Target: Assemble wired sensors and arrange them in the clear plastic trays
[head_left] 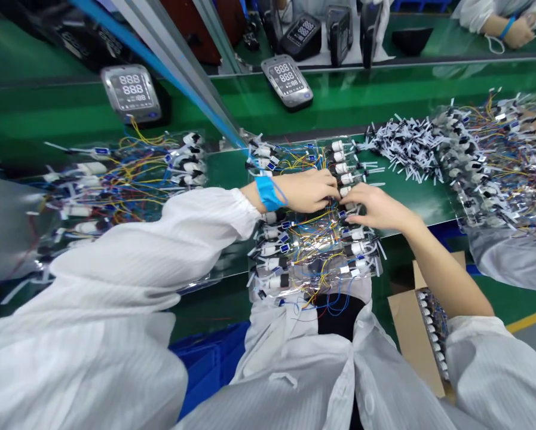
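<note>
Has left hand [310, 190] and right hand [374, 206] part-curled amid wired white cylinders [358, 248]; can't make out any hold. Might snag tangled wires [324, 272] nearer by pulling hastily, straining them.

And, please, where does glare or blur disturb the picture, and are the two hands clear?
In the head view, bright glare on the clear plastic; pale reflections on the green panel, upper right; blur on the dark devices, upper left; left hand and right hand are fairly clear, though fingertip contact is hard to see.
</note>
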